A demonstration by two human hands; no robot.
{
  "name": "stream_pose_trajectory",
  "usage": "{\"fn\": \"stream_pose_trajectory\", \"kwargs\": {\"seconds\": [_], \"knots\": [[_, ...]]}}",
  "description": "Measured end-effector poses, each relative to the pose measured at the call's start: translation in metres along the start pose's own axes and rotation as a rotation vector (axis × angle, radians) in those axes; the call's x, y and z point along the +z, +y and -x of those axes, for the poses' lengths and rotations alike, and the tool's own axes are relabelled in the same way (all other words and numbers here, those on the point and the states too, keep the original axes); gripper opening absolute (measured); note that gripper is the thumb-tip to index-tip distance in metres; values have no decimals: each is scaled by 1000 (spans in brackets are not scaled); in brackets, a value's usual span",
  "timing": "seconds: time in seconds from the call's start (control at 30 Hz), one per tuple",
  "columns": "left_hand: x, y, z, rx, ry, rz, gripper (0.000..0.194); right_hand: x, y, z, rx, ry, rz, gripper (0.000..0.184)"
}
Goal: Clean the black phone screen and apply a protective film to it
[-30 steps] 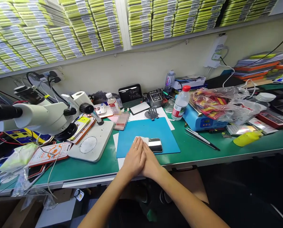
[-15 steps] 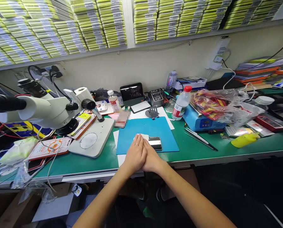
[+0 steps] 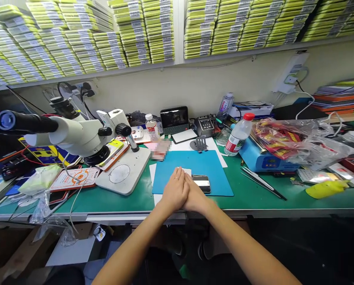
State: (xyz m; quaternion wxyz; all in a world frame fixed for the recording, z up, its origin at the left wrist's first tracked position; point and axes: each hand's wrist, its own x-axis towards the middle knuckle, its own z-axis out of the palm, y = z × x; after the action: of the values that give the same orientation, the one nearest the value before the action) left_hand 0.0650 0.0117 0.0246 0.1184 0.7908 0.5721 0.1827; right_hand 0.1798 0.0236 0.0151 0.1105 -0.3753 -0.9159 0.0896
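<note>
My left hand [image 3: 174,192] and my right hand [image 3: 195,196] lie against each other, palm to palm, at the near edge of a blue mat [image 3: 200,160]. A ring is on a finger of the left hand. The fingers point forward, stretched and close together; the left hand partly covers the right one's fingers. I see nothing held between them. Just right of the fingertips a phone [image 3: 203,183] with a partly white, partly dark face lies flat on the mat. A small white piece [image 3: 188,171] shows behind the fingers, partly hidden.
To the left stands a microscope [image 3: 76,136] on a pale base [image 3: 135,166]. Right of the mat are tweezers [image 3: 261,182], a red-capped bottle [image 3: 239,134] and a blue device [image 3: 266,160] under plastic bags. A yellow bottle [image 3: 325,189] lies farther right. Yellow packs fill the shelf above.
The view has shifted left, so the bench and its things appear farther right. My hands stay pressed together at the mat's near edge, and the phone keeps its place.
</note>
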Motion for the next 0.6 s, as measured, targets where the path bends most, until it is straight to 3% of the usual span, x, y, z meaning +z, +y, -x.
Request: {"fn": "stream_pose_trajectory", "kwargs": {"seconds": [0.13, 0.3, 0.47, 0.6], "knots": [[1, -7, 20, -30, 7, -15, 58, 8, -18, 0, -1, -15, -10, 86], [13, 22, 40, 69, 30, -9, 58, 3, -20, 43, 17, 10, 3, 80], [19, 49, 31, 156, 11, 33, 58, 1, 0, 76, 97, 75, 90, 80], [15, 51, 12, 189, -26, 82, 57, 5, 17, 73, 108, 82, 152, 79]]}}
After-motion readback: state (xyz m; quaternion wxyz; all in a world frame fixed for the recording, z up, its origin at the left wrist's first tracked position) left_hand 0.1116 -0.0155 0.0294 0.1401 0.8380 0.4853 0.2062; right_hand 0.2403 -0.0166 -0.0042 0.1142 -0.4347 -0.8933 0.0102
